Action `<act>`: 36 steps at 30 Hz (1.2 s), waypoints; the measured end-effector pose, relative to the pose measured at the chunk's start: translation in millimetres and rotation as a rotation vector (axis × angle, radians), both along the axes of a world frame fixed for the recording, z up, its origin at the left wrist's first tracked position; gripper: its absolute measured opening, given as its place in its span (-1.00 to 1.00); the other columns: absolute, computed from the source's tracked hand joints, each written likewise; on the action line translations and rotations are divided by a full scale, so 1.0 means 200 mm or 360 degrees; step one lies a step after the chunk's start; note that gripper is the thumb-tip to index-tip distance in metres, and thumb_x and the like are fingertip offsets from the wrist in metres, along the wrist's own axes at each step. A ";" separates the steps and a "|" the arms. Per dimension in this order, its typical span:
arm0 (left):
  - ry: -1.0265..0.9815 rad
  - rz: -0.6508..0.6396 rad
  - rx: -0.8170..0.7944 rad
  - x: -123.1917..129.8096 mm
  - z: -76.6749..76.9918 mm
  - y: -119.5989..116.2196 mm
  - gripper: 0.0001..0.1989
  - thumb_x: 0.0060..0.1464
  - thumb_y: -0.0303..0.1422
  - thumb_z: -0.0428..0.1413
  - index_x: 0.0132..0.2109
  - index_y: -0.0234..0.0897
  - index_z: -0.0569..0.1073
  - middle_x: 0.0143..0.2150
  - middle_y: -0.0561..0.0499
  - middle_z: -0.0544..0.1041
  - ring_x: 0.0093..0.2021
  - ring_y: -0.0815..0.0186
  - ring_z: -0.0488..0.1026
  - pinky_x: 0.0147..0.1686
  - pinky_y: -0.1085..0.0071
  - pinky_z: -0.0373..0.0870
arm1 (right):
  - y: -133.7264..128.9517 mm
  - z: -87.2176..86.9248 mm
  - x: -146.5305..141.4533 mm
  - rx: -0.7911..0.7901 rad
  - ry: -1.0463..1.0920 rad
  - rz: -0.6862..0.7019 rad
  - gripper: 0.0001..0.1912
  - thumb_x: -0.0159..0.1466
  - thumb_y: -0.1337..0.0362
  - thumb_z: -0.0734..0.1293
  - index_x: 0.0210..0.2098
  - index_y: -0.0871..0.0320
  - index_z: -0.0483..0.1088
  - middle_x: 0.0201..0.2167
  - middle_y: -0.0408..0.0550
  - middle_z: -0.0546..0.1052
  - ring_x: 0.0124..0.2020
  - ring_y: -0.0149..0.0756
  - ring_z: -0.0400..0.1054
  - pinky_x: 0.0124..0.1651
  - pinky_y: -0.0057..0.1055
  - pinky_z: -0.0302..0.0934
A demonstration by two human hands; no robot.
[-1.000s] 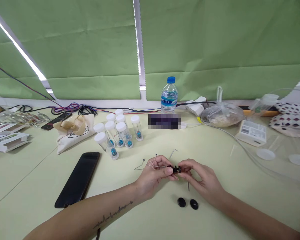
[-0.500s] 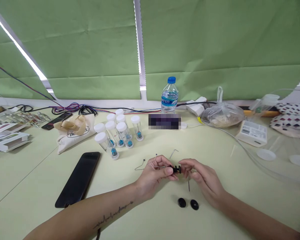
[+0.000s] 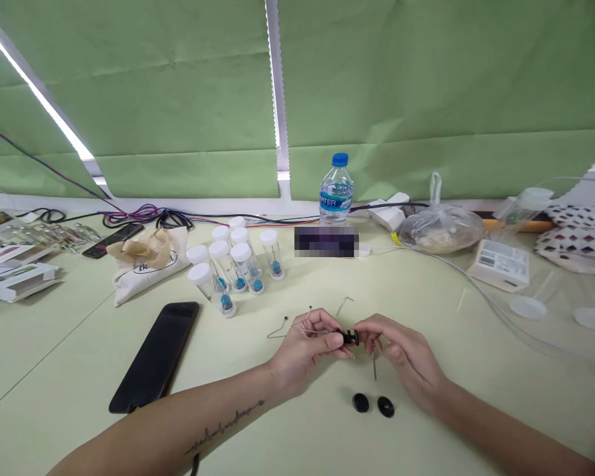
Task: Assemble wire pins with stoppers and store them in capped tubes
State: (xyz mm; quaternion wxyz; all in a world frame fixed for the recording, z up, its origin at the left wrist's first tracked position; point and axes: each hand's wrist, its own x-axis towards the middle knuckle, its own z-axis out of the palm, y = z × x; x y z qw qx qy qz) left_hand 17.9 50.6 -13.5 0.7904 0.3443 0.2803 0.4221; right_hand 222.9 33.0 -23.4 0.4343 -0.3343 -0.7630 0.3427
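Between thumb and fingers, my left hand [image 3: 310, 344] pinches a small black part [image 3: 349, 337], from which bent thin metal wires [image 3: 278, 335] stick out to the left. My right hand [image 3: 406, 350] is just right of that part, its index fingertip at the part's right end. Its other fingers curl around a thin metal rod [image 3: 375, 366] pointing down. Two round black discs, a left one [image 3: 360, 402] and a right one [image 3: 385, 406], lie on the table below the hands. A small L-shaped metal key [image 3: 345, 305] lies beyond them.
Several white-capped clear tubes [image 3: 241, 251] with blue pieces stand left of centre. A black phone [image 3: 155, 357] lies left, near a cloth bag [image 3: 151, 261]. Behind are a water bottle [image 3: 336, 192], a tied plastic bag [image 3: 442, 226] and cables [image 3: 133, 214]. A white box [image 3: 500, 263] sits right.
My right index fingertip has moved slightly left, to the black part's end, and the right thumb has shifted a little. My left hand keeps its hold.
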 end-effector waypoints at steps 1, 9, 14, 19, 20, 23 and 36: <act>-0.0002 0.0001 -0.0004 0.00 0.00 0.00 -0.79 -0.12 -0.43 0.33 -0.39 -0.38 0.44 -0.47 0.03 0.53 -0.48 0.42 0.52 -0.37 0.53 0.40 | 0.00 0.00 0.00 0.0001 -0.0004 0.0002 -0.52 0.40 -0.06 -0.01 0.02 0.05 0.32 -0.31 -0.03 0.40 -0.34 -0.26 0.28 -0.31 -0.33 0.20; -0.0006 0.0005 -0.0003 0.00 0.00 0.00 -0.80 -0.11 -0.44 0.33 -0.39 -0.38 0.44 -0.47 0.03 0.53 -0.48 0.42 0.51 -0.36 0.53 0.39 | 0.00 0.02 0.00 0.0029 -0.0017 0.0004 -0.52 0.40 -0.06 -0.02 0.01 0.06 0.32 -0.32 -0.03 0.39 -0.35 -0.27 0.28 -0.31 -0.33 0.19; 0.0001 0.0004 -0.0013 0.00 0.00 0.00 -0.79 -0.12 -0.44 0.33 -0.38 -0.38 0.44 -0.47 0.03 0.53 -0.49 0.43 0.51 -0.36 0.53 0.39 | 0.01 0.00 0.00 0.0019 -0.0017 -0.0002 -0.52 0.40 -0.06 -0.01 0.01 0.07 0.32 -0.31 -0.03 0.40 -0.34 -0.27 0.27 -0.31 -0.33 0.19; 0.0005 0.0003 -0.0013 0.00 0.00 0.00 -0.80 -0.11 -0.44 0.33 -0.38 -0.38 0.44 -0.46 0.03 0.53 -0.48 0.42 0.52 -0.35 0.52 0.40 | 0.01 0.01 0.00 0.0004 -0.0012 -0.0011 -0.52 0.40 -0.06 -0.03 0.00 0.07 0.32 -0.31 -0.03 0.39 -0.34 -0.27 0.27 -0.31 -0.33 0.19; 0.0006 0.0004 -0.0011 0.00 0.00 0.00 -0.80 -0.11 -0.44 0.33 -0.38 -0.38 0.43 -0.46 0.03 0.53 -0.48 0.42 0.52 -0.35 0.52 0.40 | 0.00 0.02 0.00 0.0011 -0.0012 -0.0011 -0.52 0.40 -0.06 -0.02 0.00 0.07 0.32 -0.31 -0.03 0.39 -0.35 -0.27 0.28 -0.31 -0.33 0.19; 0.0017 0.0001 -0.0004 0.00 -0.01 0.00 -0.80 -0.11 -0.44 0.33 -0.38 -0.39 0.44 -0.45 0.02 0.54 -0.48 0.42 0.52 -0.35 0.52 0.40 | 0.00 0.03 0.00 0.0022 -0.0033 -0.0013 -0.52 0.40 -0.05 -0.03 -0.02 0.07 0.33 -0.32 -0.04 0.39 -0.35 -0.27 0.27 -0.31 -0.33 0.19; 0.0042 0.0003 -0.0006 0.00 -0.01 0.00 -0.79 -0.11 -0.43 0.33 -0.38 -0.38 0.44 -0.48 0.01 0.54 -0.47 0.40 0.52 -0.34 0.51 0.39 | 0.01 0.04 -0.01 0.0078 -0.0053 -0.0030 -0.51 0.40 -0.06 -0.02 -0.01 0.10 0.33 -0.30 0.00 0.38 -0.34 -0.24 0.26 -0.32 -0.29 0.19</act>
